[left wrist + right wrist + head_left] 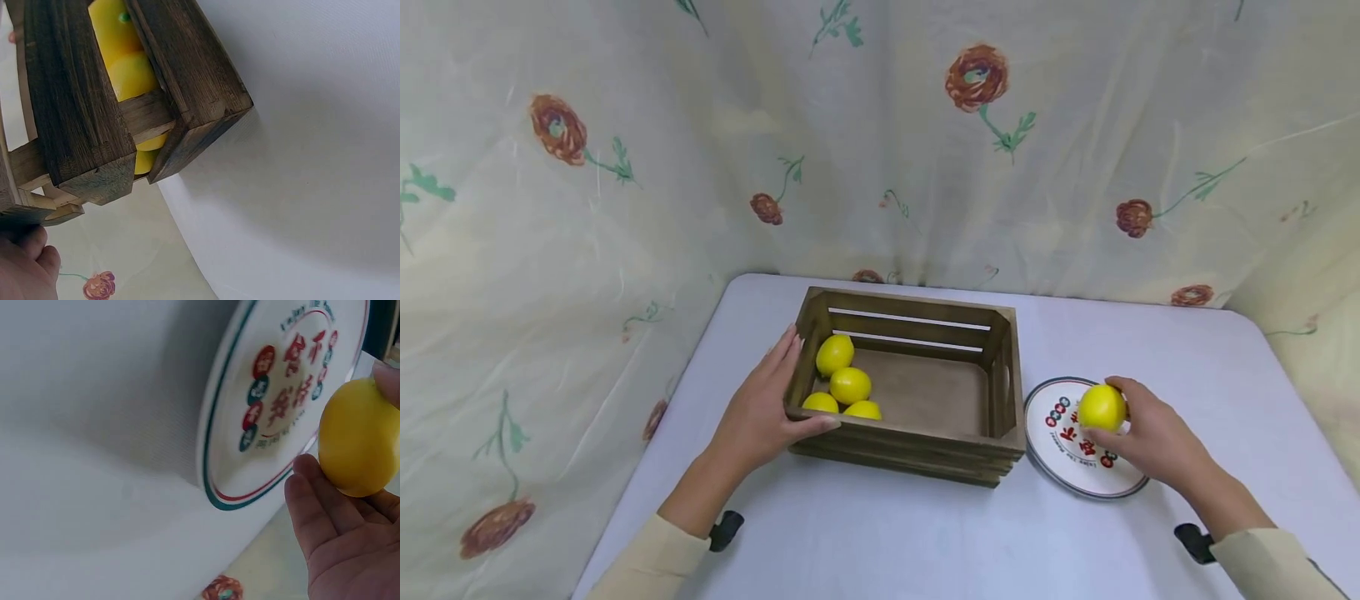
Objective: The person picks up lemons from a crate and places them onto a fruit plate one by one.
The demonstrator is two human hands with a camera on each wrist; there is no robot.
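My right hand (1161,437) pinches a yellow lemon (1102,408) between thumb and fingers, over a round white plate (1060,462) with red lettering and a dark rim. In the right wrist view the held lemon (357,439) is apart from the plate (231,478). My left hand (760,411) grips the front left corner of a brown slatted wooden crate (925,442), its thumb over the front rim. Several lemons (850,386) lie at the crate's left end, the front ones partly hidden by its front wall. Through the slats, lemons (132,75) show in the left wrist view.
A white-covered table (880,533) bears the crate and, to its right, the plate. Flower-patterned curtains (880,167) hang behind the table and along both sides. A dark strap piece (726,531) is on the left wrist, another (1195,543) on the right.
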